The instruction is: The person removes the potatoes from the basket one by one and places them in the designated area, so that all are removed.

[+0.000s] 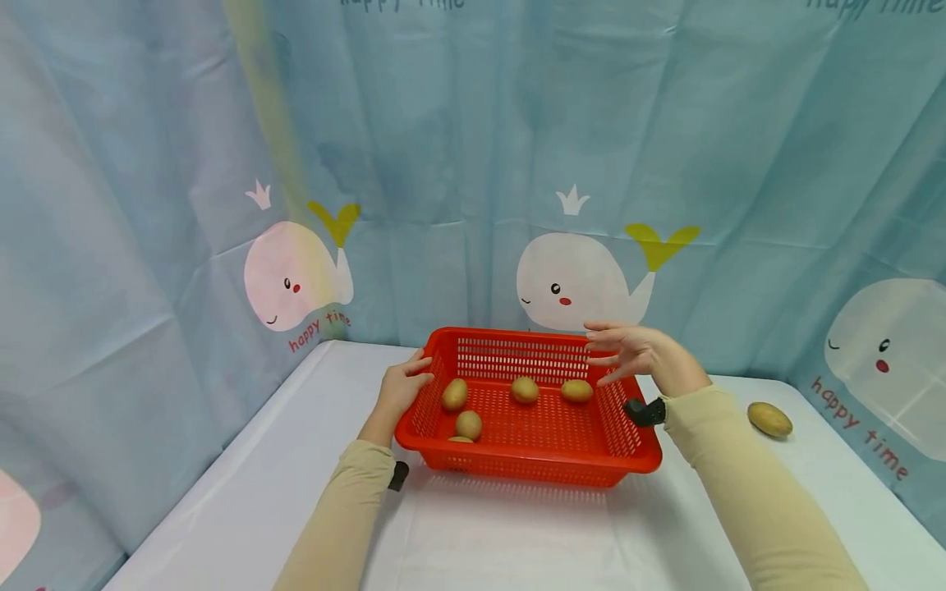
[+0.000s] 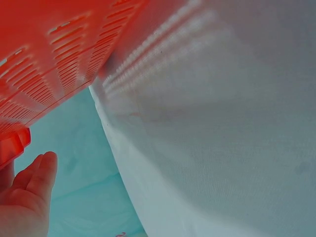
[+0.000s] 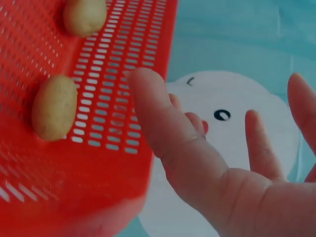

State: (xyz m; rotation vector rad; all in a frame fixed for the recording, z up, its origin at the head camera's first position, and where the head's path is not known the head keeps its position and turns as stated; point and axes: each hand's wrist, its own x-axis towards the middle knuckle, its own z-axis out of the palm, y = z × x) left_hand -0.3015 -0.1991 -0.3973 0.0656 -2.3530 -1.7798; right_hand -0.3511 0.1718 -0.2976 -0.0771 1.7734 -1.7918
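A red plastic basket (image 1: 517,460) with slotted walls stands on the white table. My left hand (image 1: 401,384) holds its left rim, and in the left wrist view straight fingertips (image 2: 48,160) show close below the red rim. Over the basket's right rear corner hovers my right hand (image 1: 628,349), its fingers spread and nothing in them. Inside the basket lie several potatoes: one near the left wall (image 1: 455,395), another potato (image 1: 469,424) nearer the front, and a potato (image 1: 525,390) at the back. The potato (image 1: 576,391) at the back right is closest to my right hand.
A lone potato (image 1: 769,419) lies on the white table (image 1: 517,542) to the right of my right forearm. Behind the table hangs a blue curtain (image 1: 458,164) printed with whales. The basket's far side is near the table's back edge.
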